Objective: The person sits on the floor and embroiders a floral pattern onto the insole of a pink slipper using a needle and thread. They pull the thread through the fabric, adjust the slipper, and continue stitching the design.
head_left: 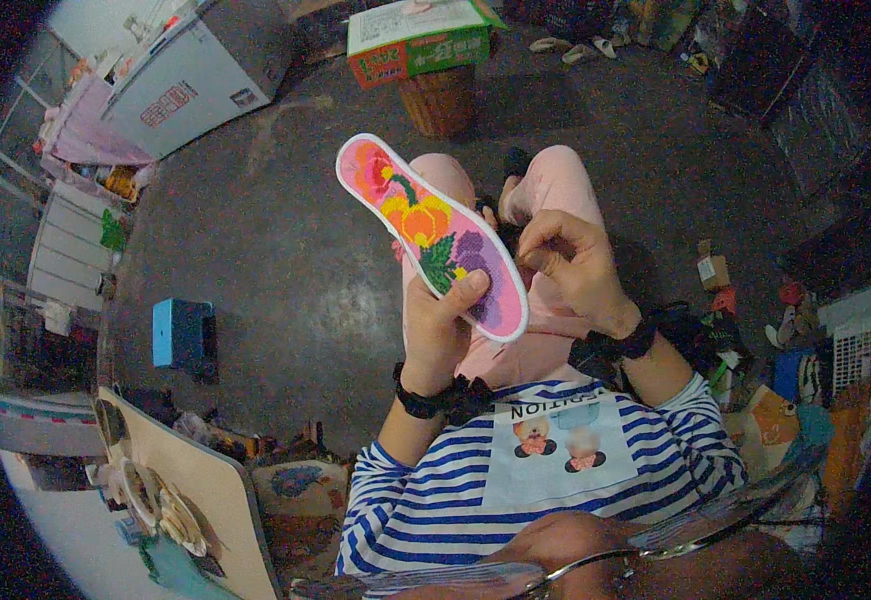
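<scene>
An embroidered insole [426, 225] with a white edge hangs over my lap, tilted with its narrow end toward the far left. Pink, orange and purple flowers with green leaves cover its face. My left hand [443, 318] grips the wide end, thumb on the purple flower and the other fingers hidden underneath. Close beside the insole's right edge, my right hand [574, 262] is closed in a pinch. Whatever its fingertips hold, if anything, is too small to make out.
Beyond my knees, a green and red carton [421, 45] rests on a brown round bin [440, 100]. A blue stool [181, 332] stands on the dark floor to the left. At lower left is a table [226, 480] with dishes; clutter and a small cardboard box [713, 270] lie right.
</scene>
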### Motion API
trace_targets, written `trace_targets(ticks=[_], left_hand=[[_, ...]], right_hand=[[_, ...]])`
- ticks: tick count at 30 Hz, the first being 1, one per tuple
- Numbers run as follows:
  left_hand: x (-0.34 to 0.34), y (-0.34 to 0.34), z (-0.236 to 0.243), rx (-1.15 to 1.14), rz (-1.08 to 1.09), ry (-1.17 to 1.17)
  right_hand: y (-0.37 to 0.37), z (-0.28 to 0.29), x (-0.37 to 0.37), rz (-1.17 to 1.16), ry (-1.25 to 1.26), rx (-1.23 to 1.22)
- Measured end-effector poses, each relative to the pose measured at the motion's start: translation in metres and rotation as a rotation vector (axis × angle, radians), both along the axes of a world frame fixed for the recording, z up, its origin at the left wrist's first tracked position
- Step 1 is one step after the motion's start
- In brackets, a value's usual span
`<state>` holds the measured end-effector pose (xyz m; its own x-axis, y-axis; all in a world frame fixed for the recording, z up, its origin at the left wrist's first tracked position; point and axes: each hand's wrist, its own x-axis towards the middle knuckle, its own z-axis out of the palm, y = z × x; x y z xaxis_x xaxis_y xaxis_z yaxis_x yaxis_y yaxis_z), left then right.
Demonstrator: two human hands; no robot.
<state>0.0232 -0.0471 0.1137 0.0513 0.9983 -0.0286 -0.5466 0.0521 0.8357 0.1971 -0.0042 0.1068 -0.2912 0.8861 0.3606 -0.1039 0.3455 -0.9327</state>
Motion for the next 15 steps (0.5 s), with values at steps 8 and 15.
trace_targets(ticks=[8, 15], left_hand=[[-0.010, 0.006, -0.012, -0.042, -0.083, -0.135], [-0.013, 0.008, -0.015, -0.119, -0.141, -0.286]], right_hand=[[-0.005, 0.003, -0.012, -0.155, -0.202, 0.239], [-0.007, 0.008, -0.016, -0.156, -0.281, 0.322]])
